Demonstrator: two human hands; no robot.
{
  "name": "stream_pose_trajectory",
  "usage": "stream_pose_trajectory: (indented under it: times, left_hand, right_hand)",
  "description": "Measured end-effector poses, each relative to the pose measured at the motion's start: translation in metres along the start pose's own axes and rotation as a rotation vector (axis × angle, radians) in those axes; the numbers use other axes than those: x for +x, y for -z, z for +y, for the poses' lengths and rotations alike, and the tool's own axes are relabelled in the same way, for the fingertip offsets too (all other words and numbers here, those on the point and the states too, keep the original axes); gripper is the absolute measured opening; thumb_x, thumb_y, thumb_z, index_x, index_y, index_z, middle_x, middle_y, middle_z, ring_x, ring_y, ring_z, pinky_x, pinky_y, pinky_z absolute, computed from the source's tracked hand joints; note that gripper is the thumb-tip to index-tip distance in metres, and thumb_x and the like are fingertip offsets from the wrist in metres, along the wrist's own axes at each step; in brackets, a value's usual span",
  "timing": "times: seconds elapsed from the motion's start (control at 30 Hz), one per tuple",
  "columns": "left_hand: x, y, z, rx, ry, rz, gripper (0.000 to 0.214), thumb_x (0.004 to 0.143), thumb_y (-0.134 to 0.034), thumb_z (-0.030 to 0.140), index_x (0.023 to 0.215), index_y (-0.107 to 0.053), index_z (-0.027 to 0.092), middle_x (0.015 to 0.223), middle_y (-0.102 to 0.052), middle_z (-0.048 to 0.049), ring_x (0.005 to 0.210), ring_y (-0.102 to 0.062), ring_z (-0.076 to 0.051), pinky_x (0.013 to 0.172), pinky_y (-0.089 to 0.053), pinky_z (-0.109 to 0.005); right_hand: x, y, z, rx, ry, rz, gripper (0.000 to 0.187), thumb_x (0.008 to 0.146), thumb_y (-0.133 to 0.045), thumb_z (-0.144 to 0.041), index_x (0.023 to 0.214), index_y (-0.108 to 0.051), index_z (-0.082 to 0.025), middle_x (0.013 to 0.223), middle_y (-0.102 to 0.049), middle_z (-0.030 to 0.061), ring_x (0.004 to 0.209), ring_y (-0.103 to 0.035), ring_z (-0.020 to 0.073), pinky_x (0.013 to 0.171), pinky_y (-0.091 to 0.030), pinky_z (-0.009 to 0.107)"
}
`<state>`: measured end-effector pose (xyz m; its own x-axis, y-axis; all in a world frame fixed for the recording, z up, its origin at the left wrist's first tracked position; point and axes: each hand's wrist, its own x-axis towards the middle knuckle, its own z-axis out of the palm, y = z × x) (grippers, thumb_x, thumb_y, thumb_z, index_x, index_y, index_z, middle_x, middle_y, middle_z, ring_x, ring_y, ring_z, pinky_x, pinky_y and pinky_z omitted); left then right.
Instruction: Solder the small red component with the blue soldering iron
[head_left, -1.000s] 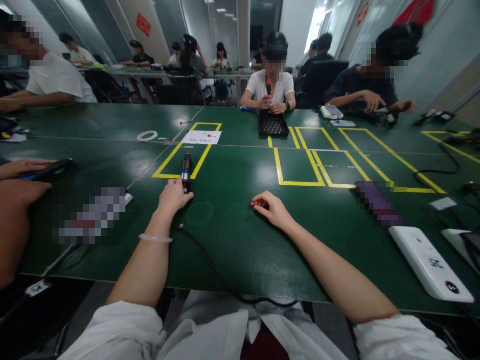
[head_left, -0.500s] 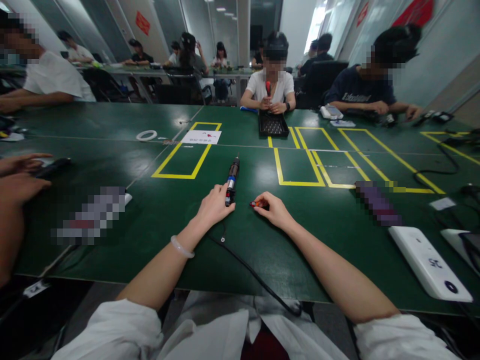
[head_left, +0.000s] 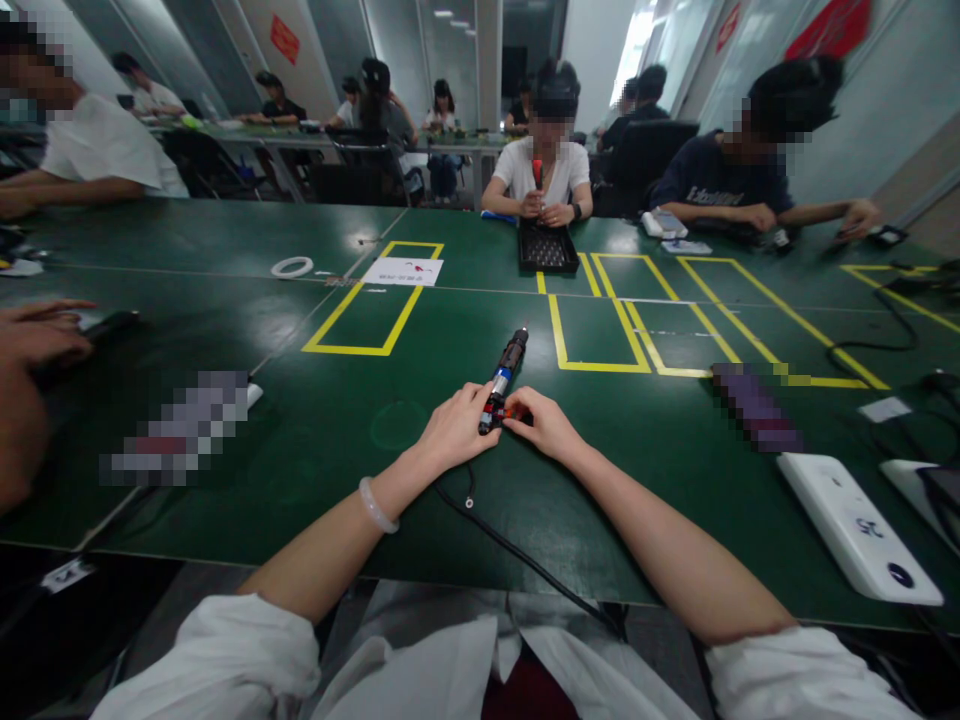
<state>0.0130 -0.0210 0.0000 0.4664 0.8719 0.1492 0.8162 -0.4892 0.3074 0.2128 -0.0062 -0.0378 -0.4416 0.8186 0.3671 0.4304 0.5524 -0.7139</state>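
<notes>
My left hand (head_left: 456, 432) grips the near end of a black corded tool (head_left: 504, 372) with a blue and silver band, which lies on the green table (head_left: 315, 430) pointing away from me. Its black cable (head_left: 517, 560) trails back toward my body. My right hand (head_left: 546, 422) rests just right of the tool, fingers pinched on a small red and black piece (head_left: 514, 411) that touches the tool's near end.
A white flat device (head_left: 855, 525) lies at the right, another at the far right edge. Yellow tape rectangles (head_left: 596, 335) mark the table. A black tray (head_left: 547, 252) sits before the person opposite. A white ring (head_left: 292, 267) and paper (head_left: 403, 272) lie farther off. Another person's hands (head_left: 30, 345) are at left.
My left hand has dragged the tool rightward across the table from the yellow rectangle to my right hand. The right hand stayed in place with the small red piece.
</notes>
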Motion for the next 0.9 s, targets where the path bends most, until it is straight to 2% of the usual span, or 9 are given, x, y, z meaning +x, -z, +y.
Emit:
stream_pose_trajectory:
  times: [0.13,0.27,0.43,0.67,0.9]
  left_hand:
    - [-0.001,0.002,0.003,0.057,0.005,-0.013,0.068,0.081,-0.056,0.039,0.143,-0.033,0.022,0.126,-0.050,-0.0118,0.108,-0.056,-0.028,0.087,-0.048,-0.035]
    - [-0.002,0.003,0.007,0.130,0.018,-0.007,0.066,0.083,-0.054,0.039,0.143,-0.032,0.021,0.126,-0.050,-0.0111,0.108,-0.056,-0.026,0.088,-0.048,-0.035]
    - [-0.002,0.002,0.011,0.177,0.030,0.008,0.063,0.086,-0.052,0.042,0.142,-0.033,0.020,0.124,-0.050,-0.0116,0.106,-0.056,-0.026,0.086,-0.048,-0.035]
    - [0.003,0.001,0.013,0.218,0.079,0.023,0.060,0.089,-0.047,0.050,0.141,-0.036,0.022,0.117,-0.051,-0.0109,0.103,-0.056,-0.025,0.078,-0.048,-0.032]
    - [0.005,0.008,0.004,0.254,0.093,0.002,0.060,0.089,-0.049,0.048,0.142,-0.034,0.026,0.119,-0.050,-0.0106,0.102,-0.054,-0.025,0.077,-0.047,-0.031]
  right_hand:
    - [-0.001,0.004,-0.004,-0.024,0.051,-0.039,0.012,0.085,-0.060,-0.017,0.097,-0.062,-0.020,0.090,-0.059,0.0030,0.081,-0.058,0.0161,0.076,-0.047,0.028]
    - [-0.001,0.004,-0.004,-0.045,0.083,-0.017,0.013,0.087,-0.060,-0.017,0.099,-0.065,-0.021,0.095,-0.057,0.0040,0.085,-0.058,0.0160,0.079,-0.047,0.028]
    - [0.000,-0.001,-0.003,-0.066,0.041,0.012,0.010,0.086,-0.062,-0.017,0.095,-0.062,-0.020,0.091,-0.060,0.0033,0.080,-0.060,0.0155,0.075,-0.048,0.027]
    - [-0.002,0.006,-0.014,-0.125,0.028,0.033,0.007,0.090,-0.058,-0.026,0.093,-0.061,-0.020,0.090,-0.069,0.0029,0.080,-0.063,0.0167,0.076,-0.046,0.029]
    - [-0.002,0.006,-0.014,-0.157,-0.001,0.028,0.009,0.091,-0.054,-0.022,0.098,-0.061,-0.020,0.092,-0.069,0.0032,0.082,-0.063,0.0168,0.080,-0.045,0.030]
